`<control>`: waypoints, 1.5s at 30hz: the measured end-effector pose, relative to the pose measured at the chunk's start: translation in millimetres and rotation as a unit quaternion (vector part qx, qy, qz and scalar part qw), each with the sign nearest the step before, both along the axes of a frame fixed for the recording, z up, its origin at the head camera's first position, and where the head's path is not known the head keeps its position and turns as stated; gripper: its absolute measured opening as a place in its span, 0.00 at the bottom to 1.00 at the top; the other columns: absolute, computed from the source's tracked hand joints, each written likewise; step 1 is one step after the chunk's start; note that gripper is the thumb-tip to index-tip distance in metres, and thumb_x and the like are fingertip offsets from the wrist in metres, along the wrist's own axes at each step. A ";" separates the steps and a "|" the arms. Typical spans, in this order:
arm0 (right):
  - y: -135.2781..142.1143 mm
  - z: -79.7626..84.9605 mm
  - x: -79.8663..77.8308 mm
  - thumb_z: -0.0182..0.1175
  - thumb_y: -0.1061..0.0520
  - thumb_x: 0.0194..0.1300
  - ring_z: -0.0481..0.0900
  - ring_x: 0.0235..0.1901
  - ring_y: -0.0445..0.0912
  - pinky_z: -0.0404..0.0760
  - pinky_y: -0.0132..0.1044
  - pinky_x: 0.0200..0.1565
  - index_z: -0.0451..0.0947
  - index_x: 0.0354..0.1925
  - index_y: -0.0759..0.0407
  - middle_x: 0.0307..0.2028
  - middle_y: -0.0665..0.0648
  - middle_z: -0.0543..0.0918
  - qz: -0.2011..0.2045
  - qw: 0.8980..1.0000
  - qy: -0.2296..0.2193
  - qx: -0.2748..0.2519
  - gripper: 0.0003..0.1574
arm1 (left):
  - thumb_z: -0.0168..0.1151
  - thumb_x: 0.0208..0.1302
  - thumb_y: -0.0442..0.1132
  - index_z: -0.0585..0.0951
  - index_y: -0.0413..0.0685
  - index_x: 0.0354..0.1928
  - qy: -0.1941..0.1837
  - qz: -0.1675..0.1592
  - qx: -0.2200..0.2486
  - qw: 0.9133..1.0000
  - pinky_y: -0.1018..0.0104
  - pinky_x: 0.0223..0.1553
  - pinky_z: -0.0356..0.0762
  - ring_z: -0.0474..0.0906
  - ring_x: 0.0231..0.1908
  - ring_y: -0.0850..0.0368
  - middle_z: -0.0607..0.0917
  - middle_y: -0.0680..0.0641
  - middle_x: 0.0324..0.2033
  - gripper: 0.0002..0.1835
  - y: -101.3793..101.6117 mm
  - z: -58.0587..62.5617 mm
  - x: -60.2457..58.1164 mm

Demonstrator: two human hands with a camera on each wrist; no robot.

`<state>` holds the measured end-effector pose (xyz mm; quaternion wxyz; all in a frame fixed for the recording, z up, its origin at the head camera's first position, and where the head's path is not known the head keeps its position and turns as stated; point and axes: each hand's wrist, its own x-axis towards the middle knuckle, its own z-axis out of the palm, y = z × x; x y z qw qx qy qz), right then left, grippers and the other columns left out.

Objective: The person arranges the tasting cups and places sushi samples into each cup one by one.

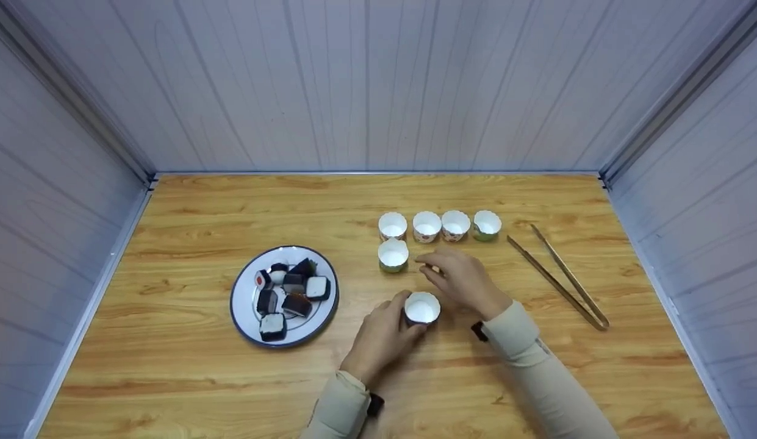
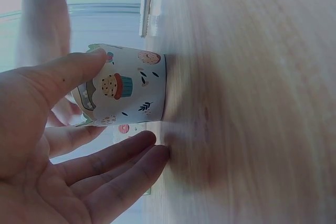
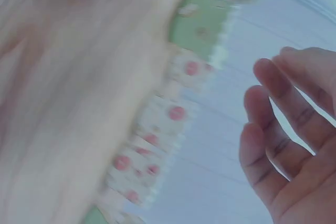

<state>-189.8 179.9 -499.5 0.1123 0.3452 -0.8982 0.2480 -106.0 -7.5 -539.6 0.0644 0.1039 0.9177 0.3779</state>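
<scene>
My left hand (image 1: 381,335) pinches a paper baking cup (image 1: 422,308) between thumb and index finger, just above or on the table. In the left wrist view this baking cup (image 2: 126,85) is white, printed with cupcakes and leaves, and the other fingers spread beneath it. My right hand (image 1: 466,280) hovers beside a green baking cup (image 1: 393,256) with nothing in it. Seen from its wrist, the right hand (image 3: 299,145) has loosely bent fingers, apart from the row of cups. Behind it stand a red-dotted white cup (image 1: 427,227) and several others in a row, mouths up.
A white plate with a blue rim (image 1: 244,305) lies to the left, bearing several small dark-and-white food pieces (image 1: 296,305). Metal tongs (image 1: 550,278) lie spread at the right. Pale panel walls (image 1: 366,91) enclose the wooden table (image 1: 189,378) at the back and sides.
</scene>
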 end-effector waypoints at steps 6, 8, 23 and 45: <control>15.9 10.9 38.9 0.70 0.61 0.63 0.77 0.26 0.40 0.79 0.34 0.25 0.87 0.44 0.57 0.31 0.50 0.84 0.004 0.997 0.072 -0.010 0.10 | 0.72 0.63 0.50 0.72 0.45 0.67 0.012 -0.006 -0.006 1.000 0.49 0.52 0.80 0.80 0.52 0.46 0.83 0.41 0.52 0.34 -1.0 0.1 1.7; 20.7 9.3 49.8 0.71 0.60 0.62 0.77 0.26 0.40 0.80 0.35 0.26 0.87 0.43 0.56 0.31 0.49 0.83 0.000 0.997 0.080 -0.013 0.09 | 0.71 0.63 0.50 0.72 0.45 0.67 0.015 -0.008 -0.006 1.000 0.50 0.51 0.80 0.80 0.52 0.46 0.83 0.41 0.52 0.34 -1.1 0.2 2.2; 24.2 -16.0 76.0 0.73 0.61 0.58 0.74 0.25 0.38 0.78 0.34 0.25 0.87 0.42 0.57 0.29 0.47 0.82 -0.009 0.999 0.042 0.008 0.12 | 0.71 0.63 0.50 0.72 0.44 0.68 0.011 -0.006 -0.005 1.000 0.49 0.52 0.80 0.80 0.52 0.46 0.83 0.40 0.52 0.35 -0.5 2.2 0.8; 13.5 -34.3 78.8 0.70 0.58 0.63 0.80 0.30 0.43 0.82 0.39 0.29 0.87 0.37 0.50 0.31 0.48 0.82 -0.006 0.998 0.001 0.063 0.03 | 0.70 0.64 0.50 0.73 0.44 0.67 0.018 -0.006 -0.001 1.000 0.50 0.53 0.79 0.80 0.53 0.46 0.82 0.40 0.54 0.34 -0.9 0.5 0.9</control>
